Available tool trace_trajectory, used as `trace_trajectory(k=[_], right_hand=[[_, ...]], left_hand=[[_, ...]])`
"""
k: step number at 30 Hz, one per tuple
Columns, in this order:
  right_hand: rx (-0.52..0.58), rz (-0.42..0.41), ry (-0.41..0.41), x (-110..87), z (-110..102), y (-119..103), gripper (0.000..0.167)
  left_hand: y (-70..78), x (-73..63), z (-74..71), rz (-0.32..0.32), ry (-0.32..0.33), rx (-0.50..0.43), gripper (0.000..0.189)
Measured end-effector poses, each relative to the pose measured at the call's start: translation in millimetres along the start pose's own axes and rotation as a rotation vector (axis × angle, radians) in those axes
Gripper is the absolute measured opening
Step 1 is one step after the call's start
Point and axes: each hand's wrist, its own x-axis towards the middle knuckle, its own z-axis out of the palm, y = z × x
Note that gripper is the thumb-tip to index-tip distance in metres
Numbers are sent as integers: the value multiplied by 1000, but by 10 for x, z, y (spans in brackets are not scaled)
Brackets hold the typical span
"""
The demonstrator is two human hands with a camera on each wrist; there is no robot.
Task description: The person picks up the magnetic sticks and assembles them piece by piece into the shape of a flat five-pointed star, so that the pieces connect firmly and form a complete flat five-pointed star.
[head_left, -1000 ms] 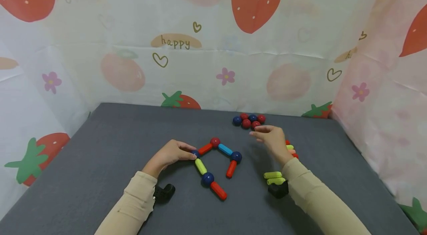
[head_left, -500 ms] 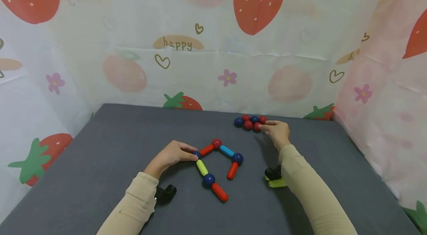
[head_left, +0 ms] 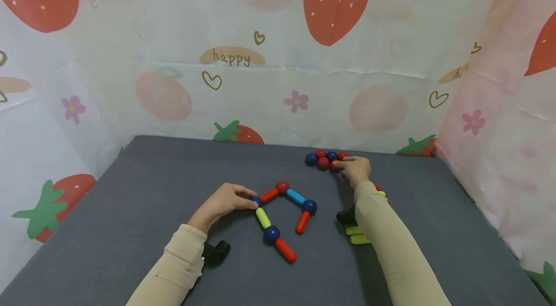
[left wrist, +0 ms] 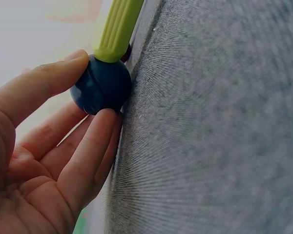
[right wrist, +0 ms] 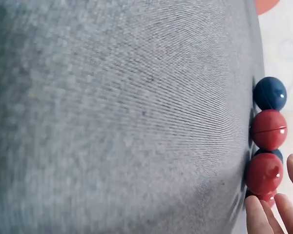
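In the head view, my left hand (head_left: pixel 223 203) pinches a blue ball (left wrist: pixel 105 85) between thumb and fingers. A yellow-green rod (head_left: pixel 262 218) and a red rod (head_left: pixel 269 195) run from that ball. They belong to an unclosed chain on the table with a red ball (head_left: pixel 282 187), a light blue rod (head_left: pixel 296 196), two more blue balls and two red end rods (head_left: pixel 285 250). Farther back, my right hand (head_left: pixel 358 170) reaches the ball cluster, its fingertips right at the nearest red ball (right wrist: pixel 264 173). Thumb and fingers are spread around that ball in the right wrist view.
The cluster of red and blue balls (head_left: pixel 323 163) lies near the grey table's (head_left: pixel 182 166) back edge. Yellow-green rods (head_left: pixel 358 239) lie beside the right forearm, which partly hides more rods (head_left: pixel 381 193). Strawberry-patterned cloth (head_left: pixel 260 93) stands behind and at both sides.
My right hand has moved from in front of the cluster to its right side, fingertips now at the nearest red ball. My left hand keeps its hold on the blue ball; the chain stays put.
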Motion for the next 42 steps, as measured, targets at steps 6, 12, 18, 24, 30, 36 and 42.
trace_trajectory(k=[6,12,18,24,30,36,42], right_hand=[[-2,43,44,84,48,17,41],[-10,80,61,86,42,-1,38],[-39,59,-9,-44,-51,-47,40],[-7,-28,-178,-342,-176,-33,43],[-30,-58,-343,-784,-218,66,44],[-82,-75,-422,-1148,-206,236,39],[-77,-37,-520,-1380,-178,384,37]], left_hand=[[32,0,21,-3,1,-4,32],[43,7,41,-2,-11,2,32],[60,3,41,-4,-10,-10,31],[46,2,21,-22,-3,-17,33],[29,-12,-2,-22,9,-11,33],[31,-17,-2,-14,9,1,33],[20,-1,6,-26,2,6,33]])
